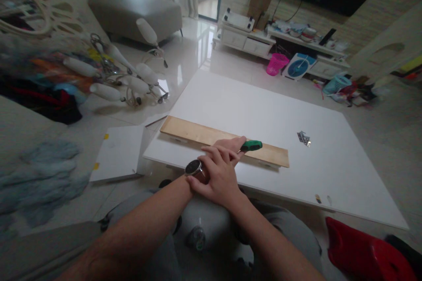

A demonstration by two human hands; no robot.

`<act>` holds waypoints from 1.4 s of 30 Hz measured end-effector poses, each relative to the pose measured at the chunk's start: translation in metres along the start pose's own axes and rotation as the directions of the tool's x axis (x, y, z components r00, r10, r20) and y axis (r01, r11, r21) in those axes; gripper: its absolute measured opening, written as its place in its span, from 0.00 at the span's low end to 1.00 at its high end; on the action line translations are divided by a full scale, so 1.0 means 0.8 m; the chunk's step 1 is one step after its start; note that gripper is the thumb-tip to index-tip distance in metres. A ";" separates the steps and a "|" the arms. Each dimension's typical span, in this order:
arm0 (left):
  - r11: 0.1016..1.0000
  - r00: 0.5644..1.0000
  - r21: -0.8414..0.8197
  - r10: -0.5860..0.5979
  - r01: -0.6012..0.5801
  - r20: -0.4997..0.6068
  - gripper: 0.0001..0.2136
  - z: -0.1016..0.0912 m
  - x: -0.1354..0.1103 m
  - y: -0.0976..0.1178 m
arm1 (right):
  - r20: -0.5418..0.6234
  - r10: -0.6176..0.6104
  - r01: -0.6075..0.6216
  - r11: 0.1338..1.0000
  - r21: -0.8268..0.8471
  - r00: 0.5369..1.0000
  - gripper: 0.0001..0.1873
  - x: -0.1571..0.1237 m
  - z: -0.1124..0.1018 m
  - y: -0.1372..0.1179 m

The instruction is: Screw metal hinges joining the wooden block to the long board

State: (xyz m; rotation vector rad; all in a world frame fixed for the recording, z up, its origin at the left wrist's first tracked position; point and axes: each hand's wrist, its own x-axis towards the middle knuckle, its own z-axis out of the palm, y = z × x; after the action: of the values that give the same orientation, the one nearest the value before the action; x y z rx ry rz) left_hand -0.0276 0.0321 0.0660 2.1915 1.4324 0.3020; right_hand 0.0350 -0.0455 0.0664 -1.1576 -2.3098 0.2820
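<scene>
My left hand (pixel 232 144), with a watch (pixel 193 167) on its wrist, is closed around a screwdriver (pixel 252 145) with a green and black handle. The handle sticks out to the right over a long light-wood board (pixel 198 132). My right hand (pixel 219 178) crosses over my left wrist, its fingers stretched out across the back of the left hand. It touches the watch strap and holds no tool. The board lies along the near side of a large white panel (pixel 257 105), slightly raised on small pieces beneath. Part of the screwdriver's shaft is hidden by my hands.
Small metal hinges or brackets (pixel 303 138) lie on the panel's right half. A smaller white panel (pixel 118 153) is on the floor at left, near a lamp fixture (pixel 132 83). A red plastic object (pixel 365 250) stands at lower right. A pink basket (pixel 277 64) is beyond.
</scene>
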 end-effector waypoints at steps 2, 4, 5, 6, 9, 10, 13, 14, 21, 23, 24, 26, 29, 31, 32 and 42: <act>1.000 1.000 -0.005 0.013 -0.013 -0.020 0.08 0.002 -0.001 0.000 | 0.002 0.003 -0.003 1.000 -0.002 1.000 0.24 0.000 0.000 0.000; 1.000 0.999 -0.008 0.027 -0.027 -0.028 0.08 0.003 -0.001 0.000 | 0.003 0.009 -0.009 1.000 -0.005 1.000 0.24 0.000 0.000 0.000; 0.999 0.999 -0.008 0.032 -0.032 -0.026 0.08 0.004 0.000 -0.001 | 0.002 0.010 -0.010 1.000 -0.005 1.000 0.24 0.000 0.000 0.000; 0.999 0.999 -0.008 0.037 -0.037 -0.021 0.09 0.004 0.001 -0.001 | 0.001 0.010 -0.010 1.000 -0.007 1.000 0.24 0.000 -0.001 -0.001; 0.999 0.999 0.000 0.047 -0.047 0.002 0.09 0.006 0.006 -0.003 | 0.005 0.008 -0.008 1.000 -0.014 1.000 0.23 0.000 -0.002 -0.002; 0.999 0.999 0.005 0.052 -0.052 0.002 0.09 0.007 0.007 -0.004 | 0.006 0.010 -0.010 1.000 -0.018 1.000 0.23 -0.001 -0.003 -0.002; 0.998 0.999 0.022 0.053 -0.053 0.004 0.09 0.008 0.009 -0.006 | 0.013 0.023 -0.022 1.000 -0.016 1.000 0.23 -0.001 -0.003 -0.003; 0.998 0.999 0.026 0.049 -0.049 0.004 0.09 0.008 0.009 -0.006 | 0.014 0.027 -0.027 1.000 -0.012 1.000 0.23 -0.001 -0.003 -0.003; 0.999 0.999 0.025 0.040 -0.040 0.008 0.11 0.008 0.009 -0.005 | 0.043 0.051 -0.050 0.998 -0.028 0.998 0.23 -0.001 -0.004 -0.004; 0.999 0.999 0.026 0.044 -0.044 0.002 0.11 0.006 0.007 -0.004 | 0.056 0.054 -0.053 0.998 -0.032 0.997 0.23 -0.002 -0.004 -0.004; 0.999 0.999 0.028 0.042 -0.042 0.002 0.12 0.005 0.006 -0.003 | 0.057 0.053 -0.051 0.998 -0.032 0.997 0.23 -0.002 -0.004 -0.003; 0.999 0.999 0.032 0.037 -0.037 0.005 0.12 0.002 0.005 -0.001 | 0.047 0.048 -0.046 0.998 -0.030 0.998 0.23 -0.003 -0.003 -0.003; 0.999 0.999 0.029 0.022 -0.023 0.033 0.12 -0.003 0.003 0.002 | 0.033 0.052 -0.051 0.998 -0.024 0.998 0.23 -0.003 -0.002 -0.002; 0.999 0.999 0.024 0.021 -0.022 0.050 0.13 -0.003 0.003 0.003 | 0.026 0.056 -0.056 0.998 -0.010 0.998 0.23 -0.004 -0.001 -0.002; 0.999 0.998 0.025 0.020 -0.022 0.055 0.13 -0.003 0.003 0.003 | 0.019 0.055 -0.055 0.999 0.000 0.998 0.24 -0.004 0.000 -0.003; 0.999 0.995 0.035 0.028 -0.031 0.092 0.11 -0.007 0.005 0.004 | 0.034 0.026 -0.027 0.999 0.038 0.999 0.16 -0.004 -0.008 -0.005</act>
State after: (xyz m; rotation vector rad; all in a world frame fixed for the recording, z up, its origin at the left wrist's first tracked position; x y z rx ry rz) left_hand -0.0258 0.0360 0.0722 2.2271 1.3674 0.1846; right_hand 0.0371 -0.0506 0.0720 -1.1738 -2.3089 0.3567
